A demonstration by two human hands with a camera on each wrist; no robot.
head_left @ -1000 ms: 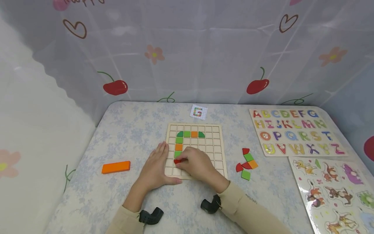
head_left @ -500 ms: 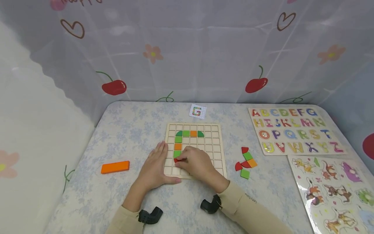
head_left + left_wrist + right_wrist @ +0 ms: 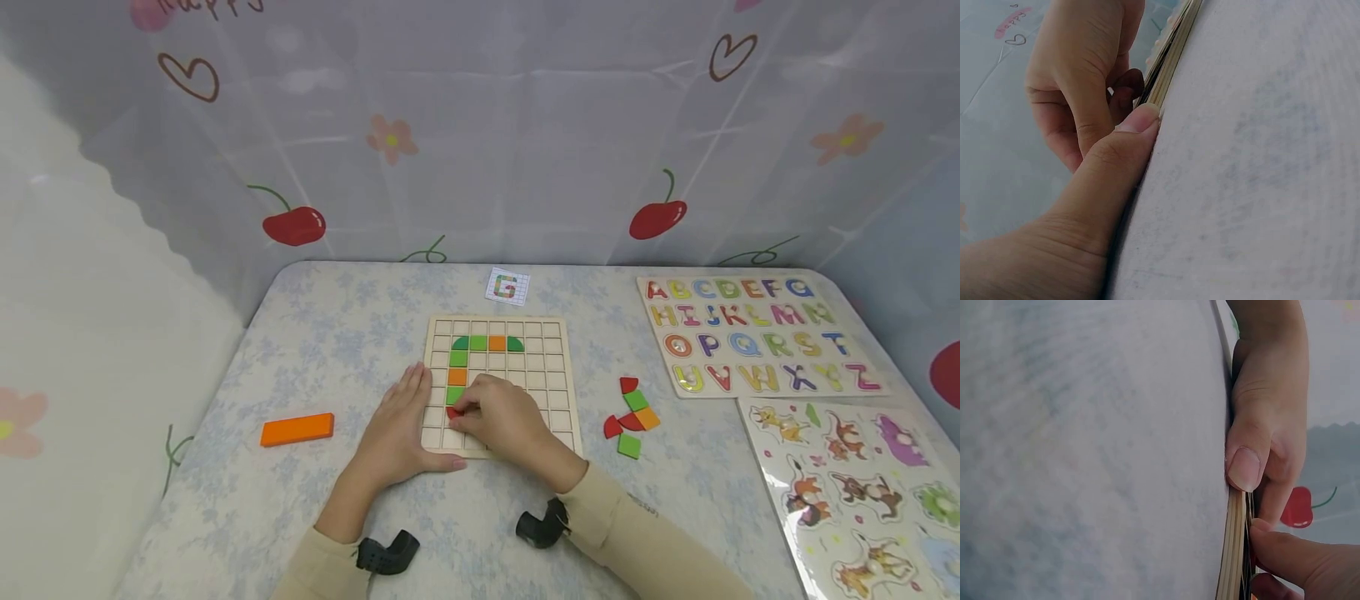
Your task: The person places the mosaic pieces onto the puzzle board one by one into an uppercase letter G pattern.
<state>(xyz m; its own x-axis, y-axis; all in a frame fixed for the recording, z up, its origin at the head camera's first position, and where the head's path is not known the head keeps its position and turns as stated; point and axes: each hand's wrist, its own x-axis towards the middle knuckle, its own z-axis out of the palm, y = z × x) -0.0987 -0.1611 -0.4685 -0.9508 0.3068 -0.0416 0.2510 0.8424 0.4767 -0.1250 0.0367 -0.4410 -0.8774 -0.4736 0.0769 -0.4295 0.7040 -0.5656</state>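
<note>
A square wooden grid board (image 3: pixel 536 400) lies on the table, with green and orange tiles along one row and down a column on its left. My left hand (image 3: pixel 393 425) braces its left and near edges, fingers straight and thumb (image 3: pixel 1113 156) spread along the near edge. Over the lower left squares, my right hand (image 3: pixel 506 421) pinches a small red piece (image 3: pixel 452 412) just below the lowest green tile (image 3: pixel 455 395). Its fingers hide part of the red piece, so its full outline cannot be seen. In the right wrist view, the right thumb (image 3: pixel 1285 553) reaches over the board.
Loose red, green and orange pieces (image 3: pixel 628 422) lie right of the board. An orange bar (image 3: pixel 297 429) is at left. A card with a coloured G (image 3: pixel 507 286) sits beyond the board. An alphabet board (image 3: pixel 757 337) and an animal puzzle (image 3: pixel 855 500) occupy the right.
The view shifts slightly. Both hands stay in nearly the same place, the right still pinching the red piece at the same square.
</note>
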